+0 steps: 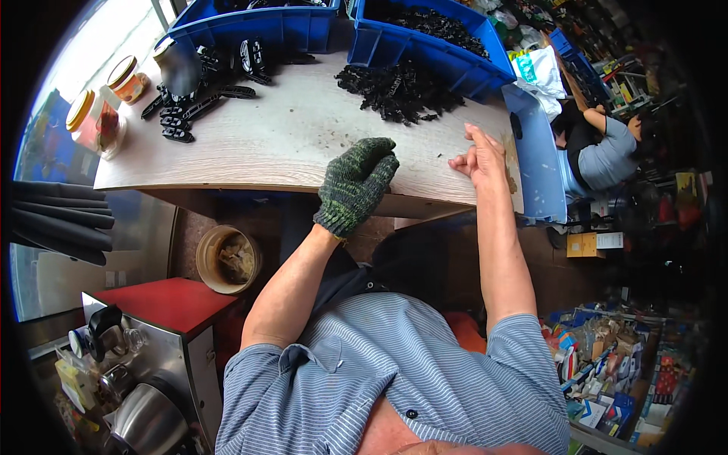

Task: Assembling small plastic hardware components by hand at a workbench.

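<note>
My left hand (355, 186), in a dark green knitted glove, is over the front edge of the wooden table (280, 144). Its fingers are bent and pressed together with the thumb; whatever they may hold is hidden. My bare right hand (482, 157) is above the table's right part, index finger and thumb stretched out and apart, with nothing visible in it. A heap of small black plastic parts (402, 91) lies beyond both hands, spilling up against a blue bin (440, 57). Larger black-and-silver pieces (182, 114) lie at the table's left.
Another blue bin (258, 29) stands at the far left. Two lidded jars (95, 121) are by the window. A pale blue tray (538, 159) borders the right end. Below are a waste bucket (227, 259) and a red-topped cabinet (163, 303). Another person (607, 155) is at far right.
</note>
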The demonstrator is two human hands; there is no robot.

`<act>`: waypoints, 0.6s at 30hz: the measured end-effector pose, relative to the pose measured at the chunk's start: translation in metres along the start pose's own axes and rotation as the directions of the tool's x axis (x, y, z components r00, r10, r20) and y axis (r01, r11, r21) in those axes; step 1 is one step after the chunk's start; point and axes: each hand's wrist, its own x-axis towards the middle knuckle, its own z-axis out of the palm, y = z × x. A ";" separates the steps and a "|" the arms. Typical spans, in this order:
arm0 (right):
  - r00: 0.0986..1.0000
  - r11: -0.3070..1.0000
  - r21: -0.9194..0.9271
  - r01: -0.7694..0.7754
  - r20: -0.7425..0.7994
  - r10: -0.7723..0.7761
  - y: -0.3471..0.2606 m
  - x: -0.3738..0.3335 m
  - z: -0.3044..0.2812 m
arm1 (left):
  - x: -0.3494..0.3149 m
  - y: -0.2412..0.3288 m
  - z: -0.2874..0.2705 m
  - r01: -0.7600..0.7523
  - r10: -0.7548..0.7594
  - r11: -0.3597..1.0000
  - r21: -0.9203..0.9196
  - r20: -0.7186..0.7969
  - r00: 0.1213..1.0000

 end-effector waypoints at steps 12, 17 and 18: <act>0.998 0.831 -0.552 -0.065 -0.020 0.065 -0.020 0.021 0.060 | 0.001 -0.003 0.000 -0.037 0.032 0.994 0.103 0.052 0.998; 0.998 0.844 -0.536 -0.029 0.026 0.051 -0.018 0.017 0.058 | 0.003 -0.005 -0.001 -0.039 0.034 0.995 0.087 0.052 0.998; 0.999 0.843 -0.537 -0.026 0.025 0.047 -0.017 0.017 0.056 | 0.005 -0.004 -0.002 0.064 -0.064 0.998 0.010 0.066 0.996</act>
